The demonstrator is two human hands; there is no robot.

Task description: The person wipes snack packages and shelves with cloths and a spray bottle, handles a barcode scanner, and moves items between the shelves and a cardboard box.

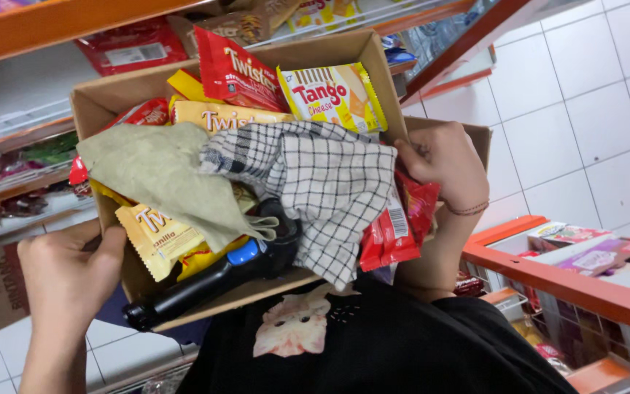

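One black bottle (pixel 205 288), neck pointing lower-left

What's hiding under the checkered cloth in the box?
Under the checkered cloth peek red snack packets and a black handheld device. The cardboard box bottom beneath is covered.
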